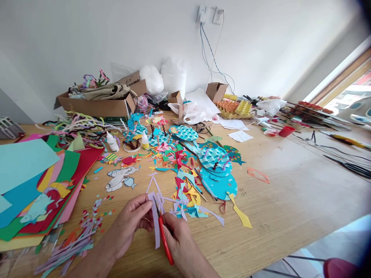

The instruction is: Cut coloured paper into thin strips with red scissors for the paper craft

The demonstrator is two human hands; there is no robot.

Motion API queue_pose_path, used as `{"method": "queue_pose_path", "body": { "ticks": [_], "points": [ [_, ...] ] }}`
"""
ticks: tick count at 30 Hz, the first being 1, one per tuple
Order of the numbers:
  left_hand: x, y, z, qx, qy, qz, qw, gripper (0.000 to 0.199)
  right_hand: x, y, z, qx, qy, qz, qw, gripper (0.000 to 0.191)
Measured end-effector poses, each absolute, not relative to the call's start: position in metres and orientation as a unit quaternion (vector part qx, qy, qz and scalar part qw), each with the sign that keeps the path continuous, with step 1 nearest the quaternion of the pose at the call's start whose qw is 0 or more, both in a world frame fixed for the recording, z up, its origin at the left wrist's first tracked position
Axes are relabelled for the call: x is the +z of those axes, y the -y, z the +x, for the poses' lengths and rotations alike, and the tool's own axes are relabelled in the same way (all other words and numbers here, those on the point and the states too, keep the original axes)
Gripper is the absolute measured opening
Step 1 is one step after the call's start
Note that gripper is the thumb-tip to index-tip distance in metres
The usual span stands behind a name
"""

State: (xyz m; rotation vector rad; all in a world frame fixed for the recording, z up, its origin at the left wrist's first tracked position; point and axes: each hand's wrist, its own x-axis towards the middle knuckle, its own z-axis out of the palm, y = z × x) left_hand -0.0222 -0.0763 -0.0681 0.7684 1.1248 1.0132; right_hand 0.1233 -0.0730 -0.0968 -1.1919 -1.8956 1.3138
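1. Lilac paper strip [157, 233], long and narrow, is at the near middle of the scene, over the pale wood-grain worktop [275, 208]; its lower end hangs free between the two hands.
2. The left hand [135, 214] has its grip closed to a pinch, thumb and fingers on the strip's upper end.
3. The right hand [180, 234] has its grip wrapped round the red handles of a slim pair of scissors [164, 241]. The dark blades point far and meet the strip; how wide they stand apart I cannot tell.
4. Just beyond the hands lie thin lilac paper scraps [158, 187], running right into a heap of red, yellow and blue paper scraps [193, 197].
5. Near left, narrow lilac and pale-blue paper strips [72, 247] lie in a loose bundle; farther left spread large coloured paper sheets [26, 162].
6. Farther than the left hand are grey-and-white fish cutouts [116, 183] and, beyond them, a white squeeze bottle [112, 142].
7. Right of the heap lies a rounded bright-blue piece [227, 183], with a yellow paper scrap [242, 217] nearer.
8. Far left, a brown cardboard box [92, 106] holds fabric.
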Motion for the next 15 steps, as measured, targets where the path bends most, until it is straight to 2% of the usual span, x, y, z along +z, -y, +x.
{"method": "queue_pose_path", "body": {
  "ticks": [15],
  "points": [
    [-0.0715,0.0745,-0.0192,0.436,-0.498,0.325,0.676,0.016,-0.0964,0.0702,0.1230,0.515,0.685,-0.426,0.290,0.027]
  ]
}}
